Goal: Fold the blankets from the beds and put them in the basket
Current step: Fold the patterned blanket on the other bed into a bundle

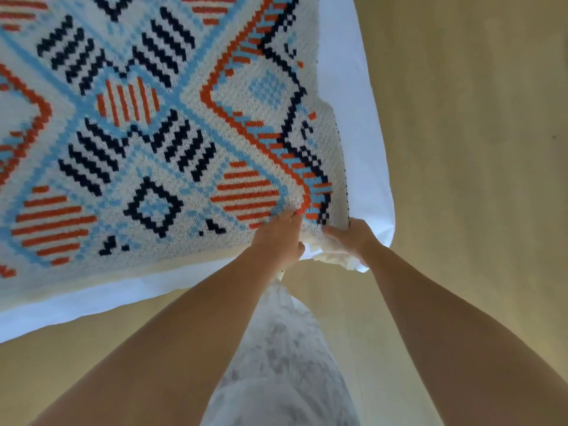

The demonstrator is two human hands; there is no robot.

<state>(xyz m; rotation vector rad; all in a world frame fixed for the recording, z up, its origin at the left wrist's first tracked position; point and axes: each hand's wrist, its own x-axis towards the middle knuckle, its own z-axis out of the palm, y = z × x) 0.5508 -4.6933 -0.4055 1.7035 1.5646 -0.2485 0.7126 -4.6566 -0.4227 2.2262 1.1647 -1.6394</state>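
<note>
A knitted blanket [159, 124] with orange, navy and light-blue patterns on white lies spread over a bed with a white sheet [353, 124]. Both hands meet at the blanket's near right corner. My left hand [281, 238] grips the blanket's edge, fingers curled into the fabric. Just to its right, my right hand [353, 238] holds the white fringed corner, thumb on top and fingers underneath. No basket is in view.
The bed's corner juts toward me, with its white sheet edge [92, 305] running along the near side. Beige floor [476, 149] lies to the right of the bed and in front of it. My white patterned garment [282, 364] hangs below between my arms.
</note>
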